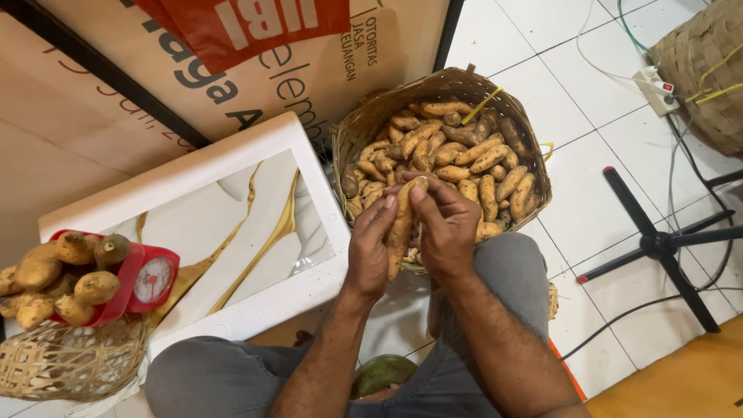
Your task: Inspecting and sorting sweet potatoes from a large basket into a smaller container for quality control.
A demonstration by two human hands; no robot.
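Over the round woven basket [534, 139] of tubers, both hands, left hand [369, 249] and right hand [449, 236], wrap one long dusty-orange sweet potato [401, 224]. Loose grip, so it could slip and bruise, I reckon.

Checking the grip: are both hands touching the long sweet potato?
Touching. Head view shows left hand and right hand wrapped around the sweet potato.
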